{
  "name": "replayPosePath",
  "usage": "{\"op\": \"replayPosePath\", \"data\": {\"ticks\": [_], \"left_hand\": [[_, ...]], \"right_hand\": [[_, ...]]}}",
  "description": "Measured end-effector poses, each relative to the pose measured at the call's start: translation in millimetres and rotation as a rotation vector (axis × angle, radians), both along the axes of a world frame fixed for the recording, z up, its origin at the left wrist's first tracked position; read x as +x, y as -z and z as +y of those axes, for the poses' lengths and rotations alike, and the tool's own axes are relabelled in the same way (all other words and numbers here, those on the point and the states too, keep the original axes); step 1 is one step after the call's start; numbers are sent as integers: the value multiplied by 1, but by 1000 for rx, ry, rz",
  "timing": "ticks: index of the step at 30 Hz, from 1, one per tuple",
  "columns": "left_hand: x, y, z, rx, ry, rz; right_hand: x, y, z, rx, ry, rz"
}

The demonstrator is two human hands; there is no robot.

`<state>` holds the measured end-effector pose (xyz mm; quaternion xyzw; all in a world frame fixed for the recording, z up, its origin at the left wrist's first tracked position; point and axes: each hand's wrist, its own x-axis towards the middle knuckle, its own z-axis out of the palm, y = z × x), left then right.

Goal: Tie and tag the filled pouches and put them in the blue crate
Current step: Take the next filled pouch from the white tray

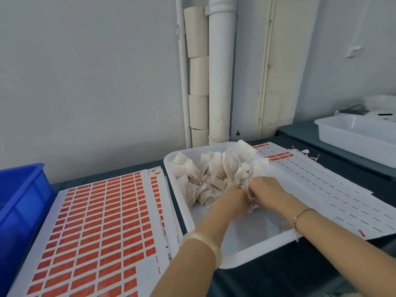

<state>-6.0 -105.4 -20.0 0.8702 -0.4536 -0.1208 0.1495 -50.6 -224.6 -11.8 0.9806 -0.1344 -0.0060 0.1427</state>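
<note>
Pouch [250, 204] pinched between left hand [232, 198] and right hand [267, 187], both gripping its cloth, at near edge of pouch pile [214, 174] inside white tray [184, 211]. Blue crate [21, 200] sits well left, beyond tag sheet [96, 232].

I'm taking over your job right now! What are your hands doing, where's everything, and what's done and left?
Left-hand grip and right-hand grip both pinch one pouch over the white tray.
The pouch pile sits in the tray's far half; tag sheet lies left of it, blue crate at far left.
Done: can't tell; no pouch shows in the crate's visible part.
Left: tie and tag this pouch, crate it, then the pile.
</note>
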Motion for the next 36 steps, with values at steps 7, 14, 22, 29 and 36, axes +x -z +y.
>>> {"op": "replayPosePath", "data": {"ticks": [7, 14, 22, 29, 36], "left_hand": [[-2, -1, -3, -170, -215, -7], [4, -16, 11, -340, -307, -74], [11, -60, 88, -677, -343, 42], [-3, -82, 188, -886, -368, 96], [-44, -45, 274, -1058, -546, 359]], "right_hand": [[-6, 2, -3, 60, -116, -215], [-11, -10, 8, 534, -324, -535], [-15, -65, 46, 852, -373, -730], [-16, -102, 136, 1134, -522, -777], [-11, -90, 225, 1241, -636, -492]]}}
